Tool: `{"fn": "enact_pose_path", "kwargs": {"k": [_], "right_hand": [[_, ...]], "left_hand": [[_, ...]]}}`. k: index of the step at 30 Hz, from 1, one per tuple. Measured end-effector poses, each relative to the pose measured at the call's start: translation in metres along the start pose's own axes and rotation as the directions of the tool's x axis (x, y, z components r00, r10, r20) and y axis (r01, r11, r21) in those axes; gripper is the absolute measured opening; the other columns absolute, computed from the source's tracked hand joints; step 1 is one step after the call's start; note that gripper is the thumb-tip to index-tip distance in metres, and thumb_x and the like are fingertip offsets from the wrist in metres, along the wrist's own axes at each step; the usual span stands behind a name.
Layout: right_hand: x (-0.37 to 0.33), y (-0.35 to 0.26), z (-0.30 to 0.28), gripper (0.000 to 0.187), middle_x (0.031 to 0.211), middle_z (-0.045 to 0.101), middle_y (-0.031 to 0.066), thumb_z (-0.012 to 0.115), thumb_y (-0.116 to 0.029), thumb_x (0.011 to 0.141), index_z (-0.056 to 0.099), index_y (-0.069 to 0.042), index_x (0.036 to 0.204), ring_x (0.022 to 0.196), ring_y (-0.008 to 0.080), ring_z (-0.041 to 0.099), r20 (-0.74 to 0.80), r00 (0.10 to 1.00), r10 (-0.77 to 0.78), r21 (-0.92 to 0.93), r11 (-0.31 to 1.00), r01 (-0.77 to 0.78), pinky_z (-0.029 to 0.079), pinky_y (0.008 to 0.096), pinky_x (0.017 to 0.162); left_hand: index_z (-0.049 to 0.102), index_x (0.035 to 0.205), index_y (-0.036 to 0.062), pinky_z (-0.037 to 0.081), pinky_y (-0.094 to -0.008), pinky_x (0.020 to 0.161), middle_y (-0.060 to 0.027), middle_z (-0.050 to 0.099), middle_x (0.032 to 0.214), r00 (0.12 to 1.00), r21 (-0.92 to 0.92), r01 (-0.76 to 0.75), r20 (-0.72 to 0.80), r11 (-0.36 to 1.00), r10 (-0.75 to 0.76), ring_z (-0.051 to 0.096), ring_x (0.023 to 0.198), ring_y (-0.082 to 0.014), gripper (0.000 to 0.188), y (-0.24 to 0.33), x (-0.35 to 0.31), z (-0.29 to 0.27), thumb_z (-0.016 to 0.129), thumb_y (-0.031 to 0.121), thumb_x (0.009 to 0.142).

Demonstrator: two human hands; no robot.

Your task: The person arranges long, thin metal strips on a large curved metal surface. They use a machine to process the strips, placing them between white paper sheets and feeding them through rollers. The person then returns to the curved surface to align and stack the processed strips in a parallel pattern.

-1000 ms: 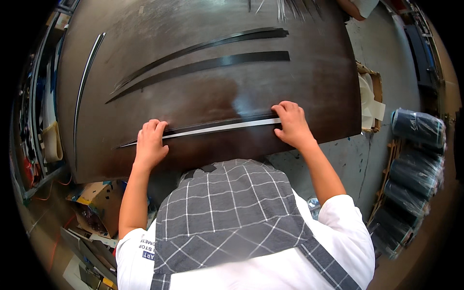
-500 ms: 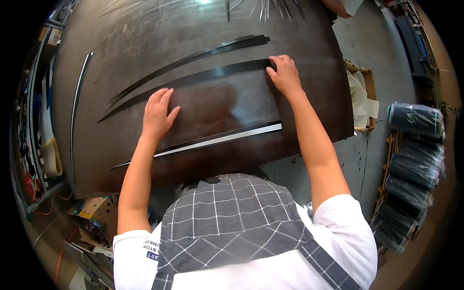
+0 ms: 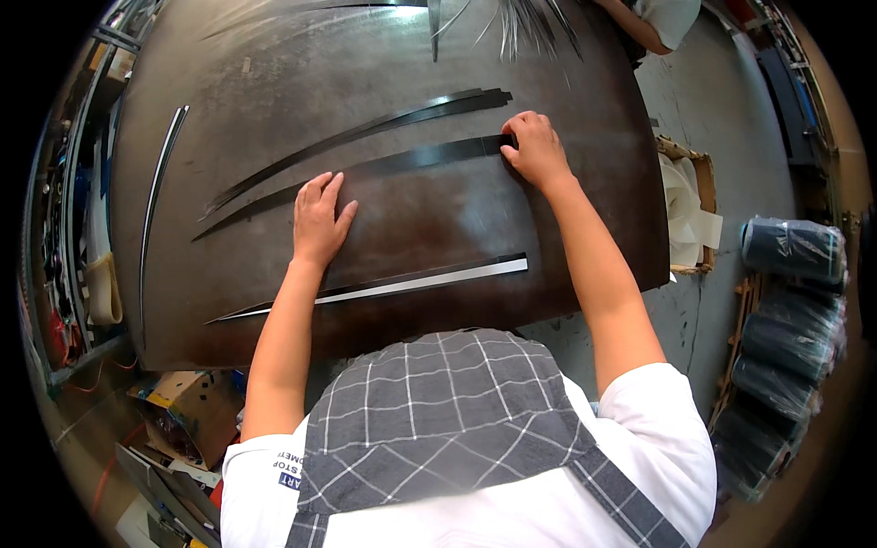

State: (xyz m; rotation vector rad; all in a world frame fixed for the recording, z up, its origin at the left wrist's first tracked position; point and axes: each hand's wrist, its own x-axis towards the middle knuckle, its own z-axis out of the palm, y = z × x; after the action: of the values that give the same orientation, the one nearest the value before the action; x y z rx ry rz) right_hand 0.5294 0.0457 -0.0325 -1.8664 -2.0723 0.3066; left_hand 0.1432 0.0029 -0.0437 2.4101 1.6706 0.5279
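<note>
A long black tapered strip [image 3: 411, 158] lies across the dark tabletop [image 3: 438, 215], its wide end to the right and its point to the left. My right hand [image 3: 539, 151] has thumb and fingers closed around the wide end. Along the near edge of the same strip rests my left hand [image 3: 320, 219], fingers outstretched and thumb apart, fingertips touching it. Just beyond lies a small stack of similar black strips [image 3: 365, 128]. Nearer to me is another tapered piece [image 3: 429, 279], with a black band and a pale band side by side.
A narrow dark strip [image 3: 160, 196] lies near the table's left edge. Thin loose slivers [image 3: 525, 27] fan out at the far side, near another person's arm [image 3: 639, 32]. Right of the table are a carton of white material [image 3: 690, 210] and plastic-wrapped dark rolls [image 3: 790, 247].
My left hand has shifted right along the black strip. My right hand stays at its wide end, fingers closer around it. The view has tilted slightly, showing more of the table's far side.
</note>
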Motion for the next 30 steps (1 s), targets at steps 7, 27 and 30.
{"fn": "enact_pose_path", "kwargs": {"k": [7, 27, 30], "right_hand": [[-0.014, -0.009, -0.002, 0.011, 0.09, 0.067, 0.0115, 0.065, -0.008, 0.085, 0.067, -0.007, 0.096, 0.092, 0.0324, 0.063, -0.062, 0.996, 0.071, 0.273, 0.961, -0.052, 0.052, 0.0412, 0.08], [-0.087, -0.023, -0.033, 0.028, 0.083, 0.069, 0.0139, 0.074, -0.032, 0.082, 0.064, -0.006, 0.087, 0.085, 0.0354, 0.067, 0.248, 0.871, 0.424, 0.01, 0.898, -0.44, 0.052, 0.0441, 0.074], [-0.047, -0.016, -0.023, 0.023, 0.094, 0.067, 0.013, 0.074, -0.026, 0.082, 0.066, -0.008, 0.094, 0.096, 0.0335, 0.064, 0.149, 0.938, 0.312, 0.044, 0.946, -0.321, 0.052, 0.0449, 0.08]], "left_hand": [[0.057, 0.133, 0.0061, 0.039, -0.0427, 0.107, -0.0123, 0.053, 0.134, 0.999, -0.026, 0.026, -0.032, 0.999, -0.027, 0.048, 0.125, -0.0327, 0.053, 0.006, -0.001, 0.003, 0.072, 0.025, 0.086], [0.062, 0.126, 0.0054, 0.035, -0.0478, 0.11, -0.0142, 0.058, 0.126, 0.966, 0.135, 0.231, -0.154, 0.964, -0.209, 0.05, 0.126, -0.0337, 0.052, -0.033, -0.081, -0.048, 0.055, -0.004, 0.075], [0.061, 0.126, 0.0037, 0.036, -0.0463, 0.109, -0.0154, 0.058, 0.129, 0.98, 0.032, 0.126, -0.157, 0.992, -0.12, 0.05, 0.126, -0.035, 0.042, -0.008, -0.051, -0.037, 0.063, 0.008, 0.084]]}}
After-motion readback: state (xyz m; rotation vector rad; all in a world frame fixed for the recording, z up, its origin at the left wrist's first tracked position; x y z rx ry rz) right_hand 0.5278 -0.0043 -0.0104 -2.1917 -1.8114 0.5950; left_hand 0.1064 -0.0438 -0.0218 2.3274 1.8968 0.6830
